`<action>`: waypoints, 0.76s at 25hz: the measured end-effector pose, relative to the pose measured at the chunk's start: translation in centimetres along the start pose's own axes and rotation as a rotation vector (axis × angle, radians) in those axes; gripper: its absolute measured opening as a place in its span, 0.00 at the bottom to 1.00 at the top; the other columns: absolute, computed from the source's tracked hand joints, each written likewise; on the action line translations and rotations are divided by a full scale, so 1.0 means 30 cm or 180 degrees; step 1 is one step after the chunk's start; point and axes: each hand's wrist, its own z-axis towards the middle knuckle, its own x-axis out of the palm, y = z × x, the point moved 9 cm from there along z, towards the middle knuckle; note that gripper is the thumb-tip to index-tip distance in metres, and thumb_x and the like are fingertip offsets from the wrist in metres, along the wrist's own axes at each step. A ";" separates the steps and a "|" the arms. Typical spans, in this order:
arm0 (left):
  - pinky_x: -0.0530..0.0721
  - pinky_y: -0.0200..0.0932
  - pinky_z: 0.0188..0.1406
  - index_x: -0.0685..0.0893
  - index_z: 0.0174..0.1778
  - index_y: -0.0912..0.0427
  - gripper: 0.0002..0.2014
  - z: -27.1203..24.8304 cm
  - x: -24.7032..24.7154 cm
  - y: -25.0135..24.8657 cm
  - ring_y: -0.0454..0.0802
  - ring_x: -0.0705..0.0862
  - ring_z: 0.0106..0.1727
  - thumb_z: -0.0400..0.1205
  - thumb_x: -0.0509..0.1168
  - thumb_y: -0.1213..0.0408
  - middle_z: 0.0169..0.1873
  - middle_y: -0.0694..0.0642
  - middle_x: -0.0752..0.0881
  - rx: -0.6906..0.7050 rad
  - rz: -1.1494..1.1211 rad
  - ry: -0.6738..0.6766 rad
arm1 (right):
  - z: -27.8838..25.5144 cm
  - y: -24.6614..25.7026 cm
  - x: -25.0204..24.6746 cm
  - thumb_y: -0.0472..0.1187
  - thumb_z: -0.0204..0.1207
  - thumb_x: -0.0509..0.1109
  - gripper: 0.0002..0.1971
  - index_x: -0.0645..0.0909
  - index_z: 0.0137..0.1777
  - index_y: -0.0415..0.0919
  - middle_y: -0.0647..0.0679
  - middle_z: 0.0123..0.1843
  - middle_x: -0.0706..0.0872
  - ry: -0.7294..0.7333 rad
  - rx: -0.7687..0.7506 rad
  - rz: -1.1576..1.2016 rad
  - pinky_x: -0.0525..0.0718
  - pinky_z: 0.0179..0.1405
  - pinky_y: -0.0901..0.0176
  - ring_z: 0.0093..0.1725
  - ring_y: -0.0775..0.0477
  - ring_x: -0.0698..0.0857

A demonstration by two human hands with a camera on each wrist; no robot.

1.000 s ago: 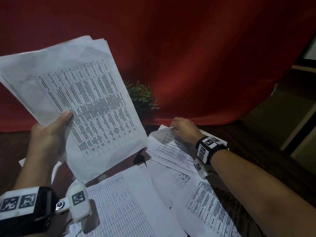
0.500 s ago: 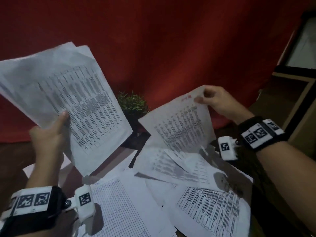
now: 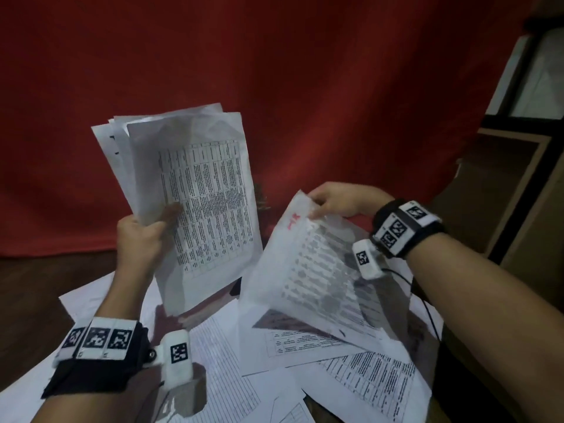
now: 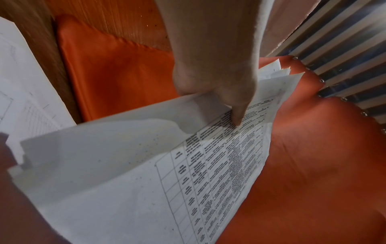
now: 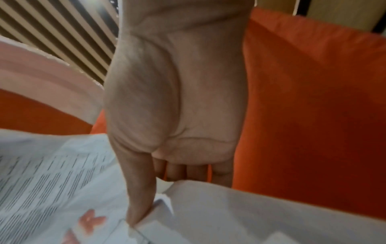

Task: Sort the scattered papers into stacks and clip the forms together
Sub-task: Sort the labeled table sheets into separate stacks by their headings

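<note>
A person's left hand [image 3: 140, 236] grips a sheaf of printed forms [image 3: 195, 203] upright before a red curtain [image 3: 305, 87], thumb pressed on the top sheet. To the right of the sheaf, the right hand [image 3: 341, 199] pinches the top corner of a single sheet [image 3: 305, 270] marked in red, raised at a tilt. Below the sheaf, more papers [image 3: 351, 361] lie scattered and overlapping on the dark wooden surface [image 3: 27, 294].

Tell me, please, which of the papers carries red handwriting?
The sheet pinched by the right hand; red marks sit near its top corner, unlike the left hand's stack.
</note>
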 end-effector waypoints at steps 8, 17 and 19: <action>0.89 0.27 0.39 0.97 0.35 0.49 0.11 -0.009 -0.044 0.041 0.31 0.92 0.36 0.83 0.80 0.66 0.33 0.35 0.94 0.0098 -0.0109 -0.0086 | 0.203 0.063 0.581 0.42 0.79 0.78 0.05 0.86 0.46 0.54 0.55 0.48 0.89 0.0798 -0.0131 -0.0272 0.82 0.45 0.54 0.44 0.52 0.86; 0.85 0.25 0.35 0.89 0.39 0.48 0.10 -0.012 -0.140 0.030 0.24 0.88 0.32 0.85 0.80 0.57 0.28 0.26 0.89 0.0111 -0.0019 -0.0634 | 0.122 0.112 0.304 0.37 0.80 0.78 0.07 0.83 0.44 0.37 0.49 0.36 0.83 -0.0155 -0.0375 0.0495 0.74 0.37 0.55 0.31 0.60 0.77; 0.84 0.24 0.34 0.89 0.39 0.48 0.10 -0.007 -0.129 0.009 0.21 0.86 0.30 0.85 0.79 0.55 0.25 0.23 0.87 0.0110 -0.0045 -0.0748 | 0.060 0.144 0.145 0.37 0.81 0.78 0.08 0.83 0.45 0.34 0.49 0.36 0.85 -0.0444 -0.0478 0.0754 0.76 0.39 0.55 0.34 0.56 0.80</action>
